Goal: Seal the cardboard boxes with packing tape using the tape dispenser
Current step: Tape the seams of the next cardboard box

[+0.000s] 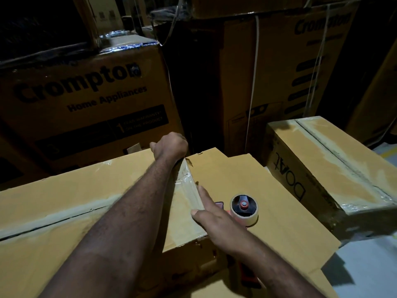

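stacked cartons (86, 93) behind taped box (64, 201)

- The front box (64, 211) has lots of bare room on the left of its top.
- The left hand (169, 147) curls over its far edge, and that arm lies across the middle.
- The tape dispenser (243, 208) stands just beside the flat right hand (214, 220).
- Big stacked boxes (86, 100) wall off the back, with a dark gap between them.
- A taped box (322, 164) blocks the right side.
- Bare grey floor (365, 265) lies open below it.
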